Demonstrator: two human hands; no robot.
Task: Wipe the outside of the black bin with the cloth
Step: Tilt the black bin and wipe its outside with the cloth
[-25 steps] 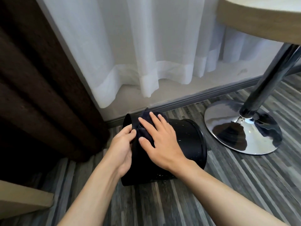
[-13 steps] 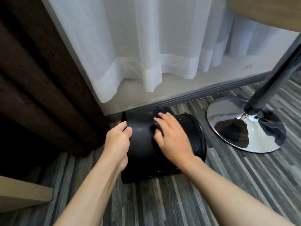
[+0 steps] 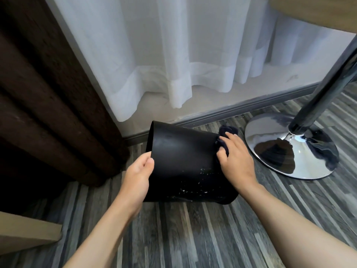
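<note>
The black bin (image 3: 185,163) lies on its side on the grey wood-pattern floor (image 3: 193,238), its flat base end pointing left toward the dark brown curtain (image 3: 48,93) and its wider end toward the right. White specks dot its lower wall. My left hand (image 3: 138,176) grips the base edge, the fingers closed around that rim with the thumb on the side wall. My right hand (image 3: 235,159) presses the dark cloth (image 3: 225,135) against the bin's upper right part, near the wide end; the fingers are curled down over the cloth, holding it to the surface, and a bunch of it sticks out above my fingertips. Just beside that hand, to the right, stands the shiny chrome base (image 3: 289,149) of a desk, its pole (image 3: 326,82) rising at a slant. Behind the bin runs a grey skirting board (image 3: 241,111), with a sheer white curtain (image 3: 173,55) hanging above it.
</note>
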